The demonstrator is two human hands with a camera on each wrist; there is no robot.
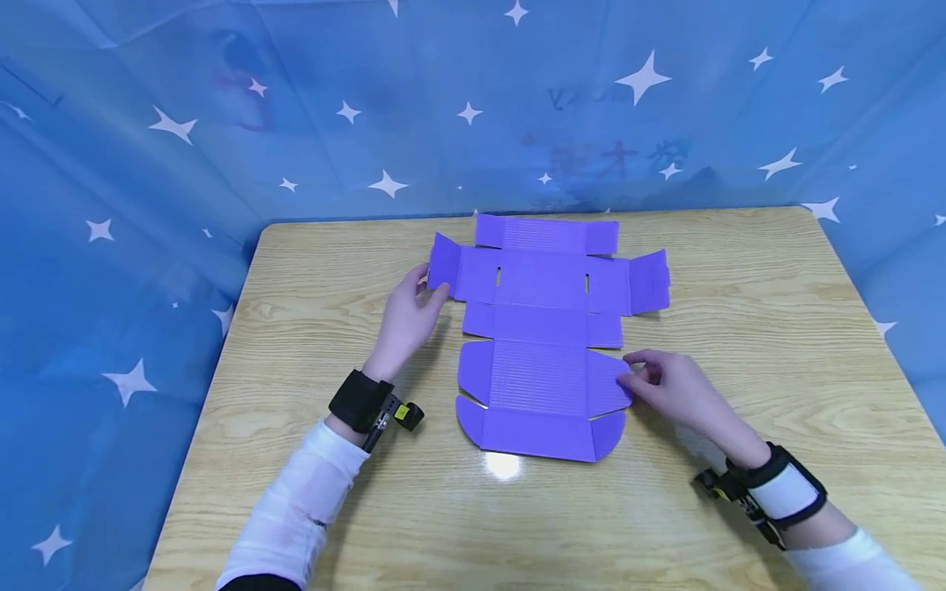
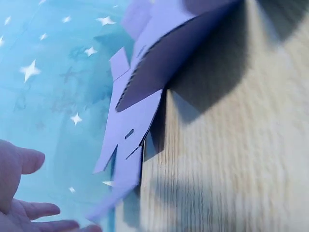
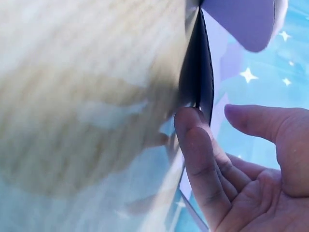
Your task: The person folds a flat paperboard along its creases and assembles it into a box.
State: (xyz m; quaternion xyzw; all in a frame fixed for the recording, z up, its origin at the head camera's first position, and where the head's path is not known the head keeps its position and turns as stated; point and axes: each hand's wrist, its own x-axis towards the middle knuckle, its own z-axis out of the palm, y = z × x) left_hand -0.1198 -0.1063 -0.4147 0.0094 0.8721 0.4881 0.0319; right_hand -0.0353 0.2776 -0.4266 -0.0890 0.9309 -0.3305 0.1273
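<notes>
A purple cardboard box blank (image 1: pixel 543 324) lies unfolded on the wooden table, its inner side up. Two flaps at the far half, the left end flap (image 1: pixel 444 263) and the right end flap (image 1: pixel 649 282), are tilted up. My left hand (image 1: pixel 409 316) is at the left end flap, fingers spread and thumb apart in the left wrist view; whether a fingertip touches the flap cannot be told. My right hand (image 1: pixel 668 386) is at the near right side flap (image 1: pixel 608 382). In the right wrist view its fingertips (image 3: pixel 186 118) are by the flap's edge, and the thumb stands apart.
The wooden table (image 1: pixel 739 279) reaches back to a blue curtain (image 1: pixel 473 107) with white stars. Narrow slots separate the blank's near flaps. Each wrist carries a strapped camera, such as the left one (image 1: pixel 409 415).
</notes>
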